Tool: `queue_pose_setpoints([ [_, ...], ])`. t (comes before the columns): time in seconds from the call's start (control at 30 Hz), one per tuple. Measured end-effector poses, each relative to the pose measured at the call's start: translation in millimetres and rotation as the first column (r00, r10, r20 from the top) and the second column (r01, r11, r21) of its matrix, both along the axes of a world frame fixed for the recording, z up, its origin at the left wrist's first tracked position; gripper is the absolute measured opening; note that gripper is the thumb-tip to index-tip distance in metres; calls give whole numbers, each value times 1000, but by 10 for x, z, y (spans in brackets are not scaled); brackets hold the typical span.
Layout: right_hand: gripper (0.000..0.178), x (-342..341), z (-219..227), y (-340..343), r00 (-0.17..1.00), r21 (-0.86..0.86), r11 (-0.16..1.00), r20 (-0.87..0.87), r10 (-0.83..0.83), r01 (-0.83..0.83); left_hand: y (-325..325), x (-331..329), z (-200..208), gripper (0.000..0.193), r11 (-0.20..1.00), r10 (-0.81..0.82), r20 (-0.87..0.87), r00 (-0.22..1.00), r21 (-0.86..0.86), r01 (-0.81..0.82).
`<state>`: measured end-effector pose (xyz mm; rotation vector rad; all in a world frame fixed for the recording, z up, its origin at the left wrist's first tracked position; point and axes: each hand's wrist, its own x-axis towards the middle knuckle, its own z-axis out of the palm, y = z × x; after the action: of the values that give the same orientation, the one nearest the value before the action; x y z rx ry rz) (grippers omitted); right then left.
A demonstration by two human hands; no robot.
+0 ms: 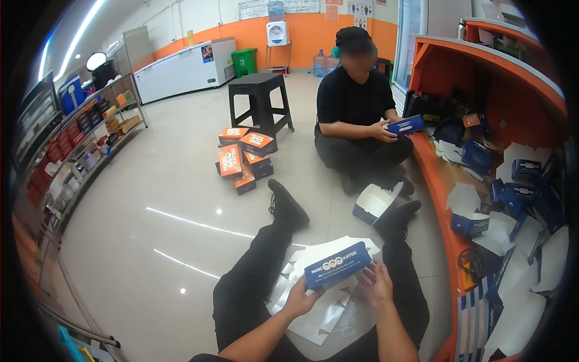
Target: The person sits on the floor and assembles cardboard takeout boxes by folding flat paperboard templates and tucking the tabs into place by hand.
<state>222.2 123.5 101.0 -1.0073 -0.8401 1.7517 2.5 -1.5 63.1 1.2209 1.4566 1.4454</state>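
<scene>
L hand (303, 298) grasping L end of blue box (338, 266), held over white card sheets (321, 314) btwn person's legs (242, 292). R hand (377, 285) at box's R end, fingers part-curled; can't tell if gripping. Co-worker (356, 102) opp. holds another blue carton (405, 125).

We see white lettering beside three round emblems on the blue box (338, 274), white print on the orange boxes (231, 161), and posters (360, 13) whose print seems too small to read.

Bright ceiling strips (79, 40), glare streaks on floor (132, 253), dark curved fisheye rim
</scene>
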Motion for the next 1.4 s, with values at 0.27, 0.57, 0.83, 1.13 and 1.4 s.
queue_pose_setpoints([
  [0.27, 43, 106, -199, 77, 961, -87, 994, -262, -90, 70, 62, 77, -170, 54, 989, -133, 88, 987, -51, 138],
  [0.57, 52, 144, -355, 255, 817, 42, 925, -455, 355, -378, 3, -120, -2, 65, 970, -160, 34, 987, -181, 164],
  [0.83, 54, 245, -137, 67, 917, 82, 941, -212, 338, -328, -1104, -1375, 1180, 80, 874, 24, -330, 944, -452, -180],
  [1.13, 40, 331, -328, 152, 970, 46, 976, -114, 215, -211, -4671, -4046, 4419, 106, 22, 374, -786, -493, 539, -842],
  [1.4, 36, 120, -205, 72, 977, -53, 976, 31, 213, -211, -6483, -3913, 6172, 64, -137, 414, -686, -599, 603, -786],
])
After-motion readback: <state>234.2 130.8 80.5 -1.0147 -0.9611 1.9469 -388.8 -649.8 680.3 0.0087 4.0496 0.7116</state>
